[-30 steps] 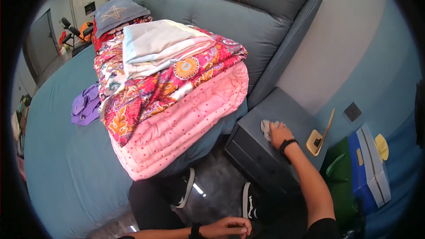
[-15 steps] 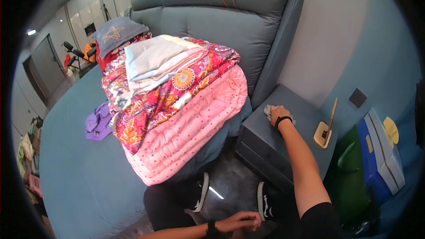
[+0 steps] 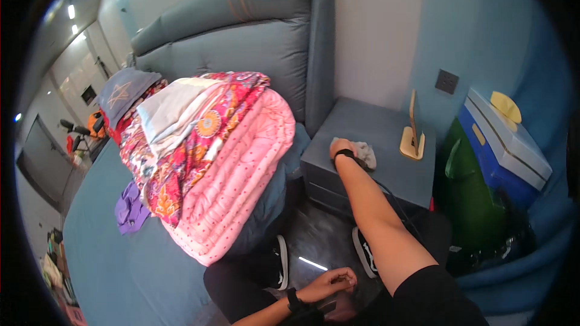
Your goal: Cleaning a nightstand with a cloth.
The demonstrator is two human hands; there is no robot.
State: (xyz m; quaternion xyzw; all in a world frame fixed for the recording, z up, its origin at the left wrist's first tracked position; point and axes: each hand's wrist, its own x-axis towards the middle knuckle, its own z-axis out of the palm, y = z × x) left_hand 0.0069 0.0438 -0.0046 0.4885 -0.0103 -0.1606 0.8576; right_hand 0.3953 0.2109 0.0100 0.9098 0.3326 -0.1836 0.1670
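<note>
On the top of the dark grey nightstand [image 3: 338, 127], my right hand [image 3: 342, 147] presses near the front edge, closed over a crumpled light grey cloth [image 3: 367, 156]. Part of the cloth sticks out to the right of the hand and wrist; the fingers are mostly hidden. Low in the picture, my left hand [image 3: 331, 284] hovers by my knees, its fingers loosely curled and apart with nothing in them. A light wooden stand [image 3: 412, 147] with an upright panel sits toward the right side of the nightstand top.
At left, the bed [image 3: 115, 278] bears a folded pink dotted quilt [image 3: 226, 199], patterned bedding [image 3: 172, 172] and a purple cloth item [image 3: 130, 208]. A green bag [image 3: 468, 187] and a blue-and-white box [image 3: 507, 139] stand right of the nightstand. A thin dark cable [image 3: 396, 200] hangs near my right forearm.
My view has turned, shifting the bed and nightstand leftward. My right hand has moved to the nightstand's front left with the cloth. My left hand stays low, its fingers curled more.
</note>
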